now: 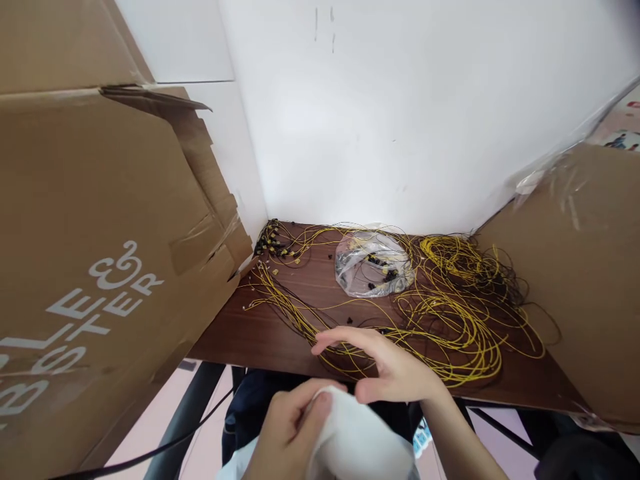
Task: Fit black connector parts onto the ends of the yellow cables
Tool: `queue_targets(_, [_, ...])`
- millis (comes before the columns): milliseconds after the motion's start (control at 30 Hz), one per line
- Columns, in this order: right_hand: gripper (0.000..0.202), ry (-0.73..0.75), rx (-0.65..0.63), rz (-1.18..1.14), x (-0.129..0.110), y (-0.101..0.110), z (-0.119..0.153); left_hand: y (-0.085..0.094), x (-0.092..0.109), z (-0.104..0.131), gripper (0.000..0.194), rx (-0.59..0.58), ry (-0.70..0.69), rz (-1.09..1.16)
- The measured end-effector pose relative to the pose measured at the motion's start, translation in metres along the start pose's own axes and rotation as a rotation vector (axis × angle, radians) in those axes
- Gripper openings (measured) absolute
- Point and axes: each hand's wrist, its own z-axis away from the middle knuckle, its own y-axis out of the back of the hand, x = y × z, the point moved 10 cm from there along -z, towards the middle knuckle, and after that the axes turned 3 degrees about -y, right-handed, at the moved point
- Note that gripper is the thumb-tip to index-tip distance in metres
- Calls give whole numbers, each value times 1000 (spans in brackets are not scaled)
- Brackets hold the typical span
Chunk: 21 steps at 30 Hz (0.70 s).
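Note:
My left hand is closed on a piece of white cloth in front of my lap, below the table's front edge. Just right of it, my right hand is raised with its fingers apart and holds nothing. Behind the hands, bundles of yellow and black wires lie coiled on the brown table. A clear plastic bag with small black parts inside lies among the wires. Black connectors are clustered at the table's back left corner.
Tall cardboard stands along the left side, and another cardboard piece stands on the right. A white wall rises behind the table. A black cable runs at the lower left.

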Motion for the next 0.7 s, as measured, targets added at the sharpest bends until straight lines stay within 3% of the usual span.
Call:
queue_targets(67, [83, -33, 39, -112, 9, 8, 11, -3, 28, -19, 38, 26, -73, 98])
queue_targets(167, [97, -96, 192, -310, 24, 23, 30, 15, 64, -43, 33, 174, -194, 155])
queue_targets(233, [90, -127, 326, -380, 30, 32, 40, 31, 76, -54, 33, 289, -225, 163])
queue_targets(300, [67, -174, 474, -355, 34, 42, 46, 39, 82, -64, 36, 320, -239, 191])
queue_targets(400, [32, -236, 706, -286, 35, 59, 50, 36, 89, -76, 36, 215, -289, 265])
queue_targets(533, [15, -181, 955, -137, 18, 85, 60, 16, 94, -83, 36, -65, -344, 257])
queue_targets(633, [8, -62, 993, 65, -10, 94, 68, 24, 99, -81, 9, -64, -460, 253])
queue_targets(700, [15, 1, 930, 115, -25, 93, 66, 33, 108, -76, 13, -48, -583, 296])
